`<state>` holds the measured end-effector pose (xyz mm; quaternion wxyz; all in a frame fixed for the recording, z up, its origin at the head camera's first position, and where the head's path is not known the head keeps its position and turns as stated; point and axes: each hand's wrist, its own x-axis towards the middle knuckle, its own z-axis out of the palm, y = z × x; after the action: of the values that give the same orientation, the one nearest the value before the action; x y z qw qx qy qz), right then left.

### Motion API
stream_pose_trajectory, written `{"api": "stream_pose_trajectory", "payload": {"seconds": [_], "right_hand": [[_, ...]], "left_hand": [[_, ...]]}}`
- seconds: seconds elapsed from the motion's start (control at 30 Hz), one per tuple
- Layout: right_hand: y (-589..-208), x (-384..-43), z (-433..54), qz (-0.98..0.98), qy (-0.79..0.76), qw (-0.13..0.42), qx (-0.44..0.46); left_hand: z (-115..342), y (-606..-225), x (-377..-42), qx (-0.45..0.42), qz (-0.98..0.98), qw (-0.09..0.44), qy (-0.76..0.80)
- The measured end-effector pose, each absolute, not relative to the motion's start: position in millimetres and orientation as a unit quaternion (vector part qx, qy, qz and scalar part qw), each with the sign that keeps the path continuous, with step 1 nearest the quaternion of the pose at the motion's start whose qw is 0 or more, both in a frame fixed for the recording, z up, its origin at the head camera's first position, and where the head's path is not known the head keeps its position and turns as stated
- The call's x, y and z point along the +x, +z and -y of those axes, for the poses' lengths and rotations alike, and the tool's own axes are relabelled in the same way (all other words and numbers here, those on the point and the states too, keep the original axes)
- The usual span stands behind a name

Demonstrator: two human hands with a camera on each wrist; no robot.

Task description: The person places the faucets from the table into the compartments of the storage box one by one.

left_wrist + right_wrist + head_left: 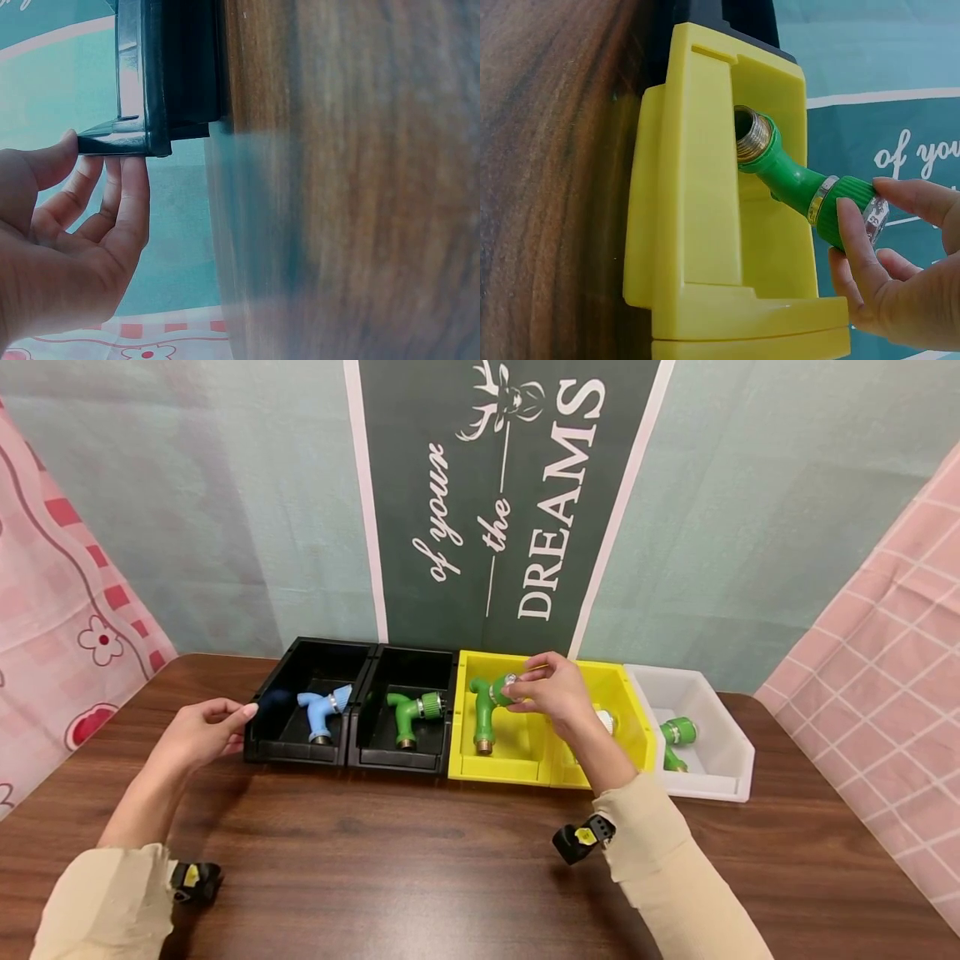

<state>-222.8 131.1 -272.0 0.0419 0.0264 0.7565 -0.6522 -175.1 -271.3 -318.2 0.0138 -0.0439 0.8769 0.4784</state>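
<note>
My right hand (553,692) pinches the ribbed knob end of a green tap (485,714) with thumb and fingertips. In the right wrist view the tap (791,180) slants at the yellow bin's (705,172) opening, its brass threaded end toward the front lip. My left hand (201,732) holds the left rim of the outermost black bin (296,750), thumb on the upper edge and fingertips against the outer side wall (120,142). A blue tap (321,710) lies in that bin. The neighbouring black bin (397,762) holds another green tap (408,714).
A second yellow bin (637,727) adjoins the first; my right forearm covers much of it, and a white knob (604,720) shows inside. At the right end, a white bin (727,760) contains a green tap (678,731). The row stands on a wooden table (390,860) before a hanging cloth.
</note>
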Motion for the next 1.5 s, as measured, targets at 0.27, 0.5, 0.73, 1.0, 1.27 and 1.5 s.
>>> {"api": "stream_pose_trajectory", "payload": {"seconds": [0.27, 0.5, 0.73, 1.0, 1.27, 1.5], "right_hand": [[-278.1, -222.3, -125.2, -0.759, -0.649, 0.045, 0.024], [-283.0, -222.4, -122.6, -0.767, -0.640, 0.040, 0.019], [-285.0, -222.4, -121.8, -0.776, -0.629, 0.039, 0.012], [-285.3, -223.1, -120.0, -0.790, -0.612, 0.040, 0.019], [-285.2, -223.7, -119.3, -0.795, -0.605, 0.042, 0.021], [-283.7, -223.2, -119.2, -0.798, -0.600, 0.049, 0.022]], "left_hand": [[271.5, -319.1, -175.7, -0.044, -0.874, 0.008, 0.484], [271.2, -319.7, -176.4, -0.043, -0.875, 0.006, 0.483], [271.2, -318.9, -176.5, -0.043, -0.878, 0.011, 0.477], [271.3, -318.6, -175.3, -0.042, -0.877, 0.010, 0.479], [271.4, -318.6, -175.6, -0.044, -0.880, 0.013, 0.472], [271.2, -318.0, -176.0, -0.045, -0.877, 0.014, 0.478]]}}
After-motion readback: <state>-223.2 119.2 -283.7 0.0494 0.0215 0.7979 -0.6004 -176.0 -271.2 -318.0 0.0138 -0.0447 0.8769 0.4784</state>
